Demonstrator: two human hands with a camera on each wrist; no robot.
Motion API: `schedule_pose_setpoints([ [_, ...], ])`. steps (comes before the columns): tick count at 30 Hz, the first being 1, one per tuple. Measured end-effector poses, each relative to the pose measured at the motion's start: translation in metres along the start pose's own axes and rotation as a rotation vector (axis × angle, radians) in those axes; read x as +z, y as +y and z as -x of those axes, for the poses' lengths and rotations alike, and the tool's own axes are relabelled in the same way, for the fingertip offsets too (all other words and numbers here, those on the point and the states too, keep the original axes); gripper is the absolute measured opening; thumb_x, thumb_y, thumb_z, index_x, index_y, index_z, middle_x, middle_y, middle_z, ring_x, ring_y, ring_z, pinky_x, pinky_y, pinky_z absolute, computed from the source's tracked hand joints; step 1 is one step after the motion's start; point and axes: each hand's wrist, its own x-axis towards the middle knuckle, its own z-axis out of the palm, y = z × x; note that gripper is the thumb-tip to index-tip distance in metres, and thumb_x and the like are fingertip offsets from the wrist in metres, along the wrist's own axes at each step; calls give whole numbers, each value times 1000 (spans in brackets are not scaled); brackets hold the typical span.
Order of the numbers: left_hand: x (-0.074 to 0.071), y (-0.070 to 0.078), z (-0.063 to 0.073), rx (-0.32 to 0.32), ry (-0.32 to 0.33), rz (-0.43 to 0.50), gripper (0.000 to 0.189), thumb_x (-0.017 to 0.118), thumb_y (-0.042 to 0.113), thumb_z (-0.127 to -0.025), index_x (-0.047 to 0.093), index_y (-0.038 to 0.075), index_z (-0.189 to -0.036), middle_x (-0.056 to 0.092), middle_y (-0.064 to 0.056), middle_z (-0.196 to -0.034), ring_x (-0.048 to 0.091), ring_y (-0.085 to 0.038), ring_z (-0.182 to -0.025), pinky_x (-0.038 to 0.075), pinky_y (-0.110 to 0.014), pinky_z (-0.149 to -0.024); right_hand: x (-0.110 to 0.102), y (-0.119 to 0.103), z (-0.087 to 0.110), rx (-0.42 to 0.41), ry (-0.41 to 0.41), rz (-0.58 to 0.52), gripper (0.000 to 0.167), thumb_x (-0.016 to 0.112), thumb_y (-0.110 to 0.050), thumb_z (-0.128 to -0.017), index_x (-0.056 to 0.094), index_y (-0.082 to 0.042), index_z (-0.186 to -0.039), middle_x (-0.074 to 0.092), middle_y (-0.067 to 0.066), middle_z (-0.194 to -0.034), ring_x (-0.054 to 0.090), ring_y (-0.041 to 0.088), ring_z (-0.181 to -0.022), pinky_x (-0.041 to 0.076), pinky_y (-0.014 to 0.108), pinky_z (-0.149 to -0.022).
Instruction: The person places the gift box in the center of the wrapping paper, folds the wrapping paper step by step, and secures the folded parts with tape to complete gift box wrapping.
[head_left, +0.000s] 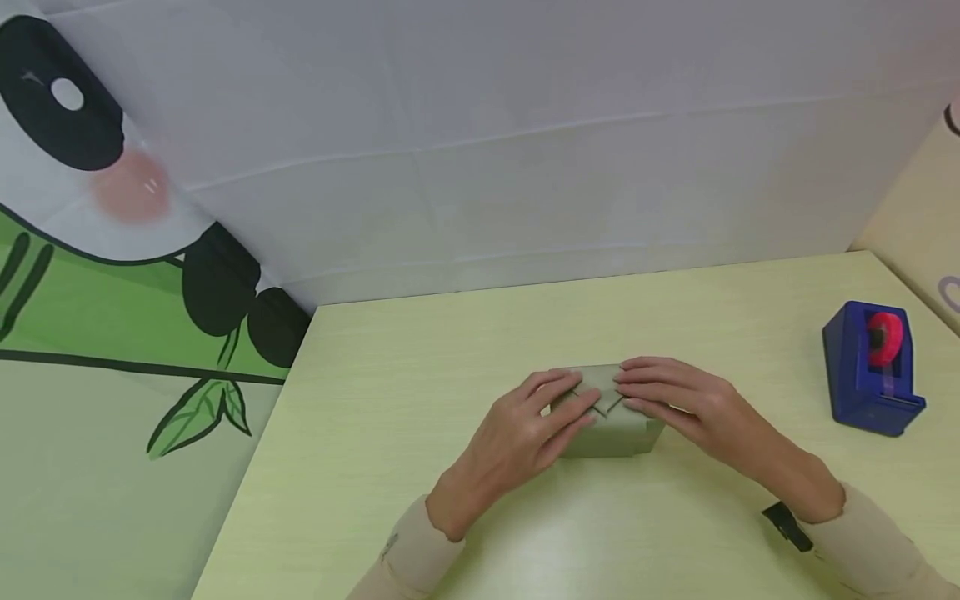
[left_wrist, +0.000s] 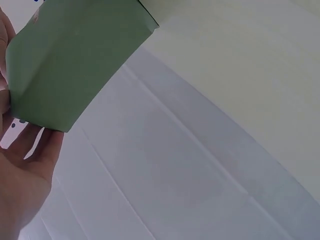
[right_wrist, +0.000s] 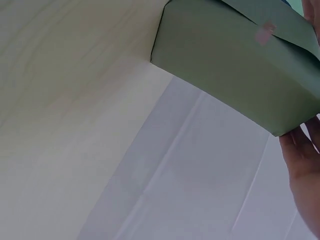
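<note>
A small box [head_left: 607, 437] wrapped in green paper stands on the pale table, with pointed flaps folded over its top. My left hand [head_left: 517, 433] lies along the left part of the top, its extended fingers pressing the folded paper. From the other side, my right hand [head_left: 697, 408] touches the right part of the top with outstretched fingers. Both hands' fingertips are close to the V-shaped fold between them. In the right wrist view, a small pinkish patch [right_wrist: 266, 33] sits across a paper seam on the box's side.
A blue tape dispenser [head_left: 873, 375] with a red roll [head_left: 886, 337] stands at the right of the table [head_left: 390, 400]. White sheeting [head_left: 525, 183] hangs behind the table's back edge. A green and black cartoon print [head_left: 97, 300] covers the left side.
</note>
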Motion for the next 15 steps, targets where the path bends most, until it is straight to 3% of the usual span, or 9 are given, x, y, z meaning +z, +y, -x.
schedule_pose_setpoints([
  [8, -1, 1, 3, 62, -30, -108, 29, 63, 29, -104, 74, 14, -126, 71, -14, -123, 67, -26, -117, 51, -28, -102, -10, -5, 5, -6, -140, 82, 41, 41, -28, -113, 70, -5, -131, 63, 15, -136, 56, 22, -133, 38, 17, -111],
  [15, -1, 1, 8, 97, -40, -167, 34, 49, 30, -110, 71, 16, -132, 70, -16, -126, 67, -28, -119, 47, -36, -109, -13, -8, 5, -69, -221, 245, 44, 35, -31, -114, 66, -13, -138, 60, 13, -141, 61, 28, -124, 56, 25, -88],
])
